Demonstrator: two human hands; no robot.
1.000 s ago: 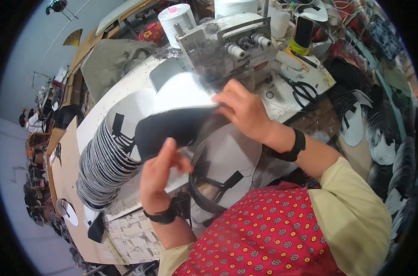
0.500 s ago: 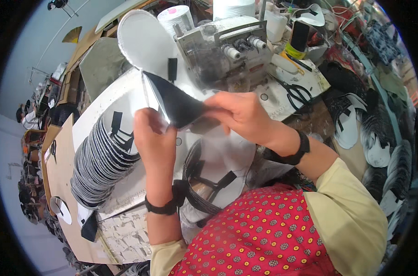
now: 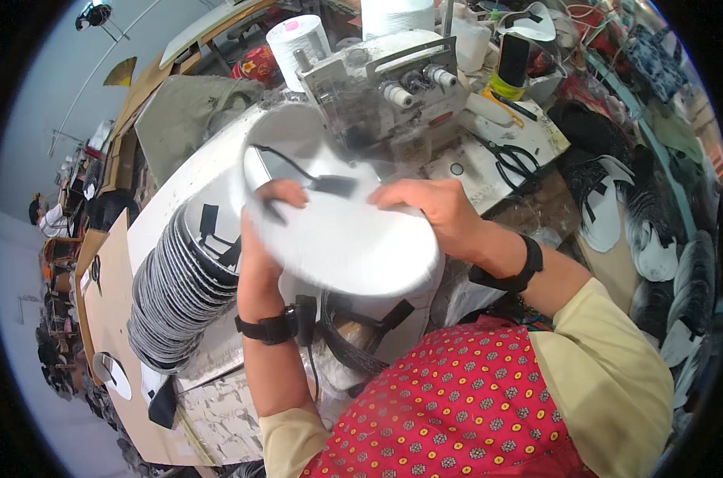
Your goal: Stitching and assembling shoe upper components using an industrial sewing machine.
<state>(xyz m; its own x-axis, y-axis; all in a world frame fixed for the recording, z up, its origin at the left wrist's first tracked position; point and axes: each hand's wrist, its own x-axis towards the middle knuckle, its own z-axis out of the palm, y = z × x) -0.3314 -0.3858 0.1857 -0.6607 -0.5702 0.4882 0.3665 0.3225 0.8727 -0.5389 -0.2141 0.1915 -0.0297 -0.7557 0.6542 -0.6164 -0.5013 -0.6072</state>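
Note:
A white, sole-shaped slipper piece with a black fabric strip across its opening is held in front of me, slightly blurred by motion. Its left edge is gripped by my left hand, the thumb lying over the rim. My right hand pinches the same piece at its right upper edge. Beyond it stands a sewing machine. A long stack of similar white and black pieces lies left of my left hand. More such pieces lie below the held one, partly covered by it.
Black-handled scissors and a phone in a yellow-green holder are at the machine's right. Thread cones stand behind it. Piles of slipper pieces line the right side. A dark-tipped scrap hangs at the table's lower left.
The held piece has swung down toward me, from standing up with its dark side showing to lying with its white face up. Both hands still hold it; the right hand has shifted slightly.

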